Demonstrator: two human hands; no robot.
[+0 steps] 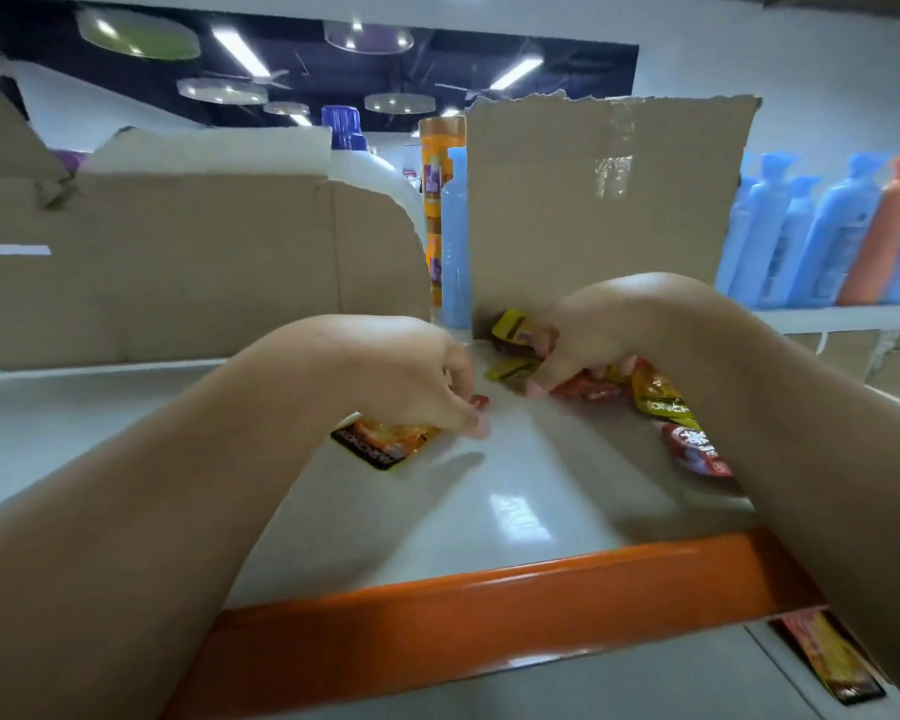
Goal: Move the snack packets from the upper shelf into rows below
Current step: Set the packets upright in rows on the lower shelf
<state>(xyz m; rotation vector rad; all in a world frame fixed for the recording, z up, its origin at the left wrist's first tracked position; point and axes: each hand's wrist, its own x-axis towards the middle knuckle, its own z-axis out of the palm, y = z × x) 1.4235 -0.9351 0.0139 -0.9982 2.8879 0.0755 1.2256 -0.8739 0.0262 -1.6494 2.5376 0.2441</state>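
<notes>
The left hand (411, 376) pinched an orange packet (380, 445) while the right hand (593, 332) clutched a heap of packets (661, 402), seemingly gathering them to carry below.

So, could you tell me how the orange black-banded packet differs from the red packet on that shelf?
The orange black-banded snack packet sits under the left hand, which grips it; the red snack packet lies loose, partly behind the right forearm. Both lie on the grey shelf.

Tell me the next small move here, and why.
Probably lift the orange packet that the left hand grips back over the orange shelf edge and down: the right hand pinches a yellow packet from the pile, and one placed packet lies on the lower shelf.
</notes>
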